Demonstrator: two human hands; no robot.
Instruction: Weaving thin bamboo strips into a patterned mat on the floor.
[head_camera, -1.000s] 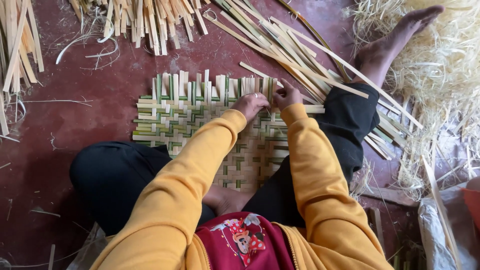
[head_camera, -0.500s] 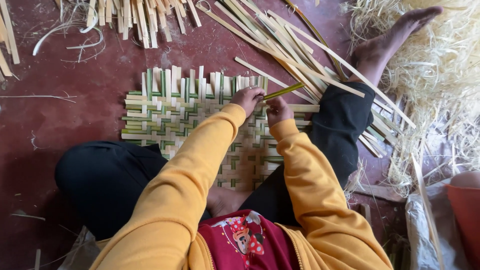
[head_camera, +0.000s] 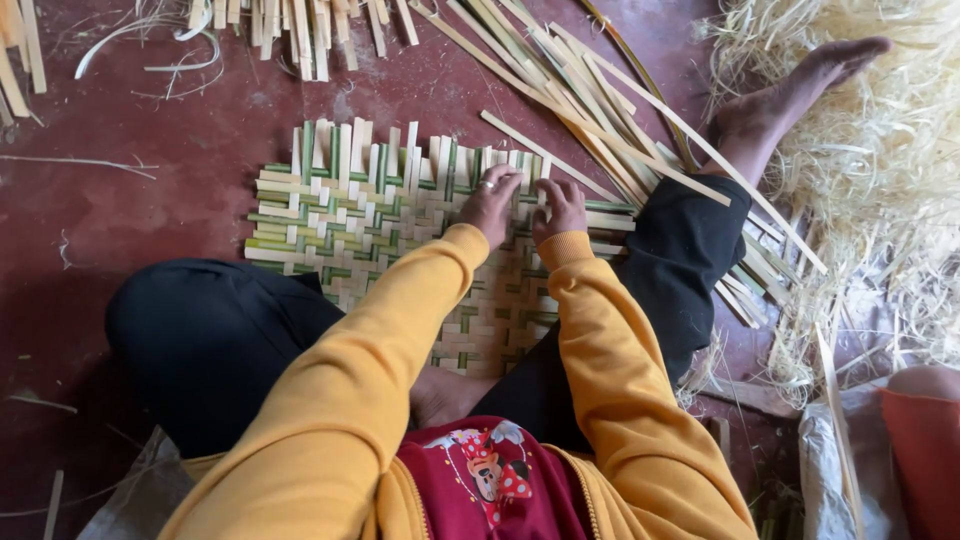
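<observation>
A woven bamboo mat (head_camera: 360, 215) of pale and green strips lies on the red floor in front of me, partly under my legs. My left hand (head_camera: 490, 205), with a ring on one finger, curls its fingertips around a strip end at the mat's far edge. Right beside it, my right hand (head_camera: 560, 210) presses its spread fingers flat on the weave. A green strip (head_camera: 612, 208) juts out of the mat just to the right of that hand. Yellow sleeves cover both arms.
Loose bamboo strips (head_camera: 590, 110) fan out beyond the mat and across my right leg. More strips (head_camera: 300, 30) lie at the top edge. A heap of pale shavings (head_camera: 880, 190) sits at the right around my bare foot (head_camera: 790, 90). An orange object (head_camera: 925, 450) is at lower right.
The green strip my right hand held up half a second ago now lies in the weave. Both hands have come down onto the mat's far edge.
</observation>
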